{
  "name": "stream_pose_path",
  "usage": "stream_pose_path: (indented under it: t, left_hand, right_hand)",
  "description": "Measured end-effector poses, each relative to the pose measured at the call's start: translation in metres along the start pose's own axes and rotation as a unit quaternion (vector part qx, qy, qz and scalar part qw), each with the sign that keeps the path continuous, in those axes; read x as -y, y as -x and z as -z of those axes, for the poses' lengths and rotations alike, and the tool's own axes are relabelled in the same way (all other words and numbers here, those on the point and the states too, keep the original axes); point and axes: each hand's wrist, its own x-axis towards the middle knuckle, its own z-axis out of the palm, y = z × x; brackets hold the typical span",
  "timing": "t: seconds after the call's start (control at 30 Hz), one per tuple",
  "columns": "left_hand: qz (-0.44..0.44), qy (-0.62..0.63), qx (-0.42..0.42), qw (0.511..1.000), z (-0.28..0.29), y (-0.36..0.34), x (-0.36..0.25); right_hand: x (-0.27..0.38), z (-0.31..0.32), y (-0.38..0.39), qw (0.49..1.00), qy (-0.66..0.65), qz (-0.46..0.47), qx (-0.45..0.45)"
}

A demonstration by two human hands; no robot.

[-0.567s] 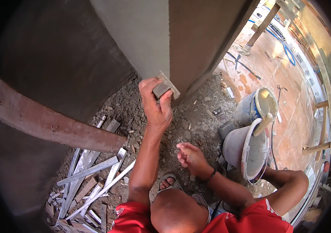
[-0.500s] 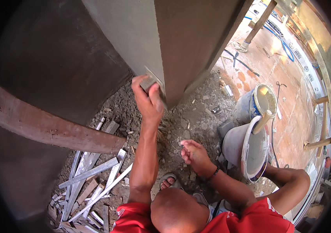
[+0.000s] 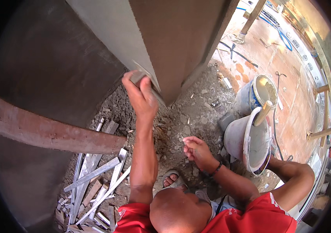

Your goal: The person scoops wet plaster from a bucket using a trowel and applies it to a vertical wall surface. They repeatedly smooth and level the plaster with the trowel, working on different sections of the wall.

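Observation:
My left hand grips a plastering trowel with a thin flat blade. The blade lies along the smooth grey face of a column, close to its lower corner. Fingers and palm cover most of the tool's handle. Lower down and to the right, my right hand hangs over the rubble-strewn ground, its fingers loosely curled together. I see nothing between them. Beside that hand, a tilted white bucket contains grey wet mix, with a wooden handle resting across its rim.
A second bucket stands behind the first. Metal and wood offcuts are heaped at lower left, beneath a curved reddish-brown beam. Dark plastered wall rises on the left. Wooden props and a blue hose are at far right.
The view has shifted slightly, and the column sits farther left in it. My left hand, with the trowel, has moved a little left. My right hand stays curled in nearly the same place.

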Motion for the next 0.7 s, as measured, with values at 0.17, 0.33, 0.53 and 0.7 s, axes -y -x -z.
stream_pose_path:
  t: [0.17,0.33,0.53,0.7]
  left_hand:
    - [0.143,0.021,0.021,0.989,0.014,-0.021,-0.013]
    - [0.000,0.035,0.037,0.999,0.017,-0.006,-0.027]
    - [0.127,-0.033,0.028,0.991,0.014,-0.049,-0.023]
    - [0.134,0.130,-0.022,0.982,0.024,-0.040,-0.053]
  right_hand:
    - [-0.001,0.000,-0.003,0.999,0.017,0.015,0.038]
    - [0.002,-0.001,-0.008,0.998,0.044,0.009,0.032]
    - [0.005,-0.001,-0.010,0.998,0.045,0.035,0.012]
    - [0.005,-0.004,-0.015,0.998,0.059,0.025,0.030]
